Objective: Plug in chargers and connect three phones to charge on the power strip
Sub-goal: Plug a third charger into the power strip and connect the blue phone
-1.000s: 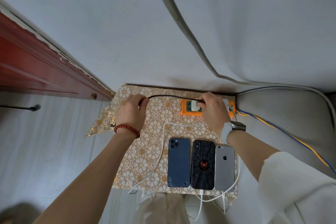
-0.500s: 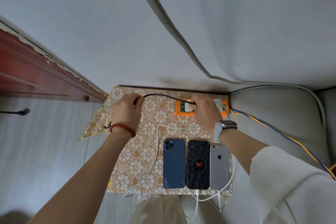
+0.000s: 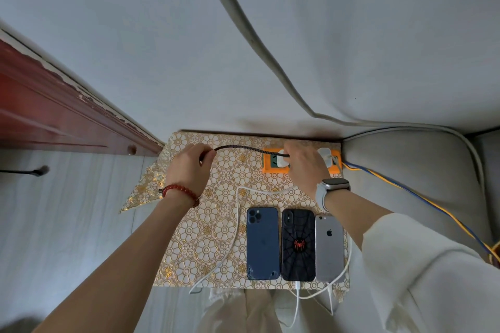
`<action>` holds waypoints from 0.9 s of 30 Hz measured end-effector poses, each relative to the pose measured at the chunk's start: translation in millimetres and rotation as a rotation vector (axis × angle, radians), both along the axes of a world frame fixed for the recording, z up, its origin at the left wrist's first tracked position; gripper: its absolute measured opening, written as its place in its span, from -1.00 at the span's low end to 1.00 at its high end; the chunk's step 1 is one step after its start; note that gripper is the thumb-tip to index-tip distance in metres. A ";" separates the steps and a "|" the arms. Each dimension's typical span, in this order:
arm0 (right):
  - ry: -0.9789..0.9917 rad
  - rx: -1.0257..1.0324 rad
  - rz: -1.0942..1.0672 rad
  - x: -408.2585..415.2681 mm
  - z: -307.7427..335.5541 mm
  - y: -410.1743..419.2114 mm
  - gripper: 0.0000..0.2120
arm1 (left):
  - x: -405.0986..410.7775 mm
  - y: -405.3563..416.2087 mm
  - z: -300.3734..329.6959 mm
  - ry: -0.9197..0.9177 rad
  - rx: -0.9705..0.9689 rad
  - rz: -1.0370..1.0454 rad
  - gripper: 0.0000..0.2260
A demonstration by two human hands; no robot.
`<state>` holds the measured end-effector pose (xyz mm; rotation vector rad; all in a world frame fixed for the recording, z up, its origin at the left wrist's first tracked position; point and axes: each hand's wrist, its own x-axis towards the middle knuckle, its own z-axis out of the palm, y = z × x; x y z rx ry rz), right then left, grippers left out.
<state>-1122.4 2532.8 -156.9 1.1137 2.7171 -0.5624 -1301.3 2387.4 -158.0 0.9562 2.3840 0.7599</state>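
An orange power strip (image 3: pixel 273 170) lies at the back of a small table with a gold flower-patterned cloth (image 3: pixel 221 227). My right hand (image 3: pixel 305 167) pinches a white charger (image 3: pixel 284 161) at the strip. A second white charger (image 3: pixel 324 155) sits in the strip to its right. A black braided cable (image 3: pixel 240 147) runs from the held charger to my left hand (image 3: pixel 189 170), which is closed on its other end. Three phones lie face down in a row: a blue phone (image 3: pixel 262 243), a black spider-case phone (image 3: pixel 298 244) and a grey phone (image 3: pixel 328 247). White cables (image 3: pixel 297 295) enter the bottoms of the black and grey phones.
Another white cable (image 3: pixel 235 227) loops over the cloth left of the blue phone and hangs off the front edge. A red wooden door frame (image 3: pixel 54 116) stands at left. A grey sofa arm (image 3: pixel 419 176) with blue and yellow wires (image 3: pixel 422 199) lies at right. The wall is close behind.
Both hands keep their grips on the black cable and the charger. The view has shifted slightly, with the table sitting a little lower and left in frame.
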 end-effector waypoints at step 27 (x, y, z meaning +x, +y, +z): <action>0.393 -0.601 -0.520 30.8 20.0 -198.0 -0.71 | -21.6 -144.5 -0.2 -0.423 -0.294 0.006 -0.91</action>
